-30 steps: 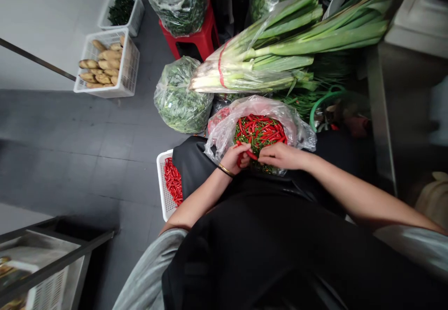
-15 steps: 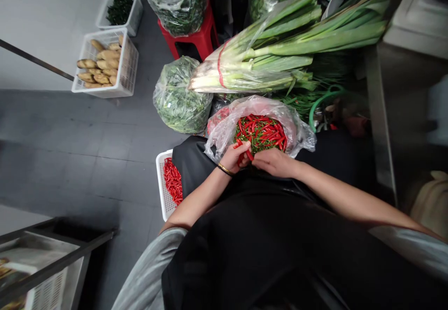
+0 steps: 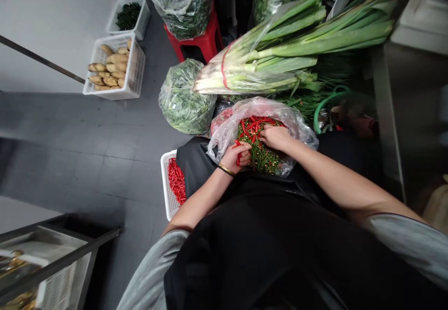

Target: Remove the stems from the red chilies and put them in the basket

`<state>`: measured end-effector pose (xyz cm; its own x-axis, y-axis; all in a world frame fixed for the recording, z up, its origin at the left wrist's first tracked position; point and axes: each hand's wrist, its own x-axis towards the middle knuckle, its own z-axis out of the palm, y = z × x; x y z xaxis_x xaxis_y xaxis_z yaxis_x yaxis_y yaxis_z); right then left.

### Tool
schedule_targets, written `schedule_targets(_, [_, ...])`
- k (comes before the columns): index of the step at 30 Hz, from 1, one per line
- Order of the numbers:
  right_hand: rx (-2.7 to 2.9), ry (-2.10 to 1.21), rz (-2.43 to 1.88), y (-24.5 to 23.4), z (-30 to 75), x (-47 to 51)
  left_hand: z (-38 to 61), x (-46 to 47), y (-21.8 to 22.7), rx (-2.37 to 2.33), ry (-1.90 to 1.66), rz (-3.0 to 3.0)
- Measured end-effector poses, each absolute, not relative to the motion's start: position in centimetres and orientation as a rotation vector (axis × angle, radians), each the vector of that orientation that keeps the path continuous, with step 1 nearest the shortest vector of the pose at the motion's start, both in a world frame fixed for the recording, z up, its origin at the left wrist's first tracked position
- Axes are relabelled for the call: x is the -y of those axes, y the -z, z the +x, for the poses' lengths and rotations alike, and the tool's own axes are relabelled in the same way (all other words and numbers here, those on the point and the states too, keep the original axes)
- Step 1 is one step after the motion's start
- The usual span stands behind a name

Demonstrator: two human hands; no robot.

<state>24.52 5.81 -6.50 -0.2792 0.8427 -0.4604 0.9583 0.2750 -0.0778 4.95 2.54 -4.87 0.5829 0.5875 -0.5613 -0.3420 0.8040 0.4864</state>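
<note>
My left grip (image 3: 236, 157) is curled shut around a red chili (image 3: 238, 159) at the near edge of the clear plastic bag (image 3: 224, 132), which rests on my black apron (image 3: 196, 160). My right grip (image 3: 276, 138) was lower, close against the left, in the earlier view; now it has moved forward onto the heap of red and green chilies (image 3: 261, 153) inside the bag, a little apart from the left. Its fingers bend into the heap, and I cannot tell whether they hold anything. Left of both grips, a white plastic crate (image 3: 169, 201) holds loose red chilies (image 3: 176, 181). Ahead of the bag lies a tied bundle of leeks (image 3: 259, 69).
</note>
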Motion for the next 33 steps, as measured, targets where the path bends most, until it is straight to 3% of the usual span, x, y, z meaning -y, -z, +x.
schedule_targets(7, [-2.708,0.777,1.514,2.8,25.4,0.4,6.2,-1.9,5.0,-0.917,-0.455,0.449])
schedule_targets(11, [-2.911,1.338,1.167,0.8,23.9,2.4,5.8,-1.9,5.0,-0.84,-0.368,0.453])
schedule_targets(14, [-2.734,1.716,0.828,0.0,23.7,1.5,5.3,-2.0,4.9,-0.823,-0.461,0.382])
schedule_targets(16, [-2.585,1.571,0.967,0.3,24.1,-0.2,5.0,-2.2,4.8,-0.8,-0.583,0.331])
schedule_targets(19, [-2.369,0.944,1.627,2.3,23.9,-3.0,4.6,-2.6,4.6,-0.816,-0.721,0.263])
schedule_targets(21, [-2.214,0.687,1.844,3.9,23.0,-4.2,4.5,-2.8,4.6,-0.86,-0.75,0.236])
schedule_targets(28, [-2.298,0.558,1.835,5.1,21.5,-2.6,5.4,-2.5,5.0,-1.046,-0.718,0.36])
schedule_targets(33, [-2.729,0.542,1.479,3.7,23.3,-0.1,6.2,-2.3,4.8,-1.055,-0.61,0.433])
